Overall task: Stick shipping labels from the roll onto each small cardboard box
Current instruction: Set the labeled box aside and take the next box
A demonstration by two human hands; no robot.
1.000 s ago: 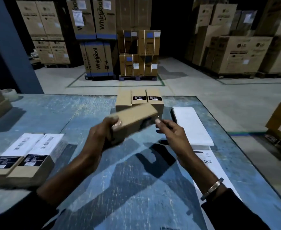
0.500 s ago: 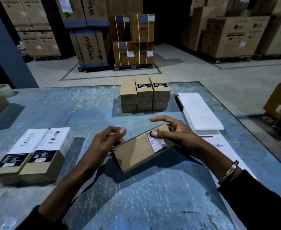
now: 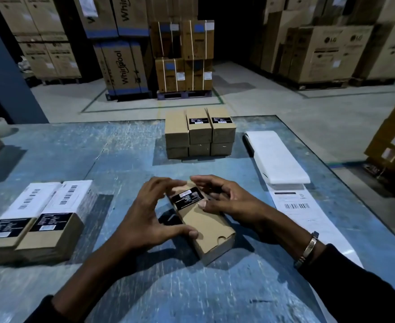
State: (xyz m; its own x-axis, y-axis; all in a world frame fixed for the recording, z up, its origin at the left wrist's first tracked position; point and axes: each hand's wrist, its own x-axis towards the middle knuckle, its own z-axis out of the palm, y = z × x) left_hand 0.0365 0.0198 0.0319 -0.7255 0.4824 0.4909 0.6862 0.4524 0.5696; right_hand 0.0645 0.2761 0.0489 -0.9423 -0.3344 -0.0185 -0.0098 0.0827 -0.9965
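- Gripped from both sides: small cardboard box (image 3: 203,226) flat on the blue table (image 3: 121,148), centre foreground. Left hand (image 3: 148,220) curled round its left edge, thumb on the near corner, fingers arched over the far end. Right hand (image 3: 226,201) holding the right edge, thumbnail at the rim of the black label (image 3: 188,198).
- Far left: two labelled boxes (image 3: 35,220) lying side by side, touching — white barcode labels across their tops, black labels on the near part.
- Centre: held box plain brown, long and narrow, lying askew, a thumb notch cut in its near end. No white shipping label on its upper face yet.
- Handling, as judged: light, stiff, dry board; not fragile on the outside. Best held by the long edges, leaving the broad top free for the label.
- Centre rear: stack of small boxes (image 3: 200,134), two layers — evidently awaiting labels.
- Right: label roll (image 3: 276,155) run out as a white strip toward the near edge, one printed barcode label (image 3: 295,205) uppermost, well apart from the held box.
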